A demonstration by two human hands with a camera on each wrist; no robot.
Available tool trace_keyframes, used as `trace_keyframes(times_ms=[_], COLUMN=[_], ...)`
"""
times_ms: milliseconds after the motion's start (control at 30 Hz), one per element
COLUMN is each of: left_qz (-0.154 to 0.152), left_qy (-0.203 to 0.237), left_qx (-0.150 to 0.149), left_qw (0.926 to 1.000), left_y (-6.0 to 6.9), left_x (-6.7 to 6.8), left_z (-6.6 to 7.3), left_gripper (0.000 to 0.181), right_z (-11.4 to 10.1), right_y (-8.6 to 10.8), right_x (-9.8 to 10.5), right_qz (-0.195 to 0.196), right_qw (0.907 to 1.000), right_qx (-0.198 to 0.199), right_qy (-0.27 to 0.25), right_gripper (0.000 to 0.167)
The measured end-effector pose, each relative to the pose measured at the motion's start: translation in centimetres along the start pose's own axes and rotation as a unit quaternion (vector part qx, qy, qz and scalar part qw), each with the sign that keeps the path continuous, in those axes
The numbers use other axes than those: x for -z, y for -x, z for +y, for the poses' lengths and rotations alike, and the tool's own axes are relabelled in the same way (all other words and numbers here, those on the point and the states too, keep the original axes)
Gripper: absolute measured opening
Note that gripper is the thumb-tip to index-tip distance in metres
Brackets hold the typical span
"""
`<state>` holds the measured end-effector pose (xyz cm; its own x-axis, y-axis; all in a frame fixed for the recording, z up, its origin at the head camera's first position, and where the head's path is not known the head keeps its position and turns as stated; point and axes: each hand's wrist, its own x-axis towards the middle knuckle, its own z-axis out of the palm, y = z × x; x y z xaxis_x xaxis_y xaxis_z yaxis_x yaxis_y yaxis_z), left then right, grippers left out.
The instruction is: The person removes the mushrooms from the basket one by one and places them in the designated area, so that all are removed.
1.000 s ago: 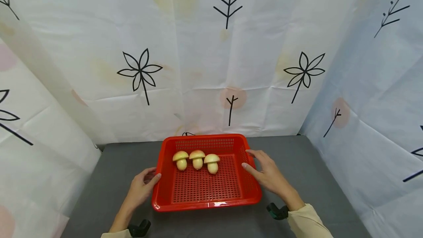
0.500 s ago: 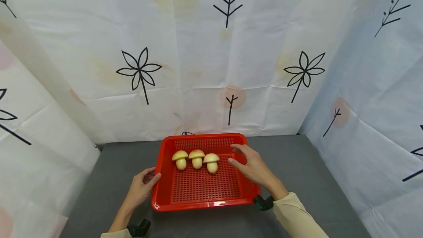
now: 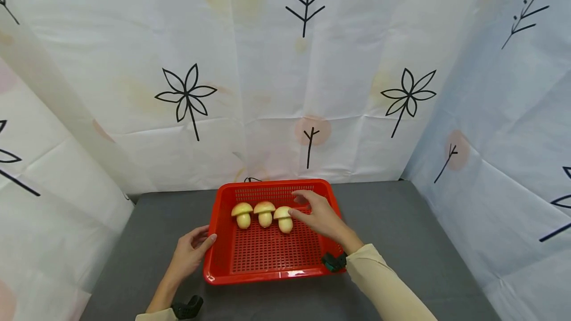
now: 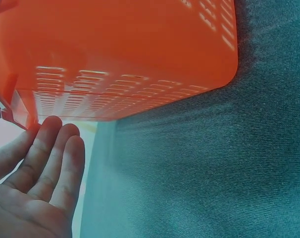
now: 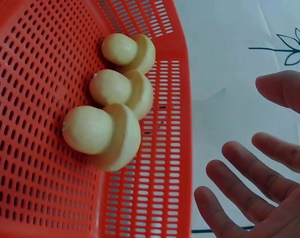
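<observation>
Three pale yellow toy mushrooms lie in a row in the red basket: left, middle and right. At the basket's left rim, the left hand holds on with thumb and fingers; the left wrist view has that hand with its fingertips at the rim of the basket. Spread and empty, the right hand hovers over the basket, its thumb tip close to the right mushroom. The right wrist view shows the hand apart from the mushrooms.
A dark grey table lies under the basket. White cloth with black plant drawings hangs behind and at both sides. A thin black cable shows behind the basket's far rim.
From the basket's right rim, the right hand has moved left over the inside, up to the right mushroom. The left hand, basket and mushrooms have kept their places.
</observation>
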<state>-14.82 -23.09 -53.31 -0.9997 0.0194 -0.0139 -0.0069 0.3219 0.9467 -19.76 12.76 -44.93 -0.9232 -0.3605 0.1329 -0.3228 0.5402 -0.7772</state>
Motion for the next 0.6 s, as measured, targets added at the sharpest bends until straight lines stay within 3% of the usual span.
trace_keyframes(times_ms=[300,600], left_qz=[0.0,0.005], left_qy=[0.008,0.011], left_qx=[0.003,-0.018], left_qw=[1.0,0.9998], left_y=[0.0,0.1], left_x=[-0.1,-0.2], left_z=[-0.1,-0.3], left_gripper=[0.051,0.048], right_z=[0.5,1.9], right_y=[-1.9,-3.1], right_x=[-1.4,-2.2], right_qz=[-0.029,-0.033], right_qw=[0.9995,0.9989], right_qx=[-0.011,-0.033], right_qy=[0.007,0.003], right_gripper=[0.053,0.061])
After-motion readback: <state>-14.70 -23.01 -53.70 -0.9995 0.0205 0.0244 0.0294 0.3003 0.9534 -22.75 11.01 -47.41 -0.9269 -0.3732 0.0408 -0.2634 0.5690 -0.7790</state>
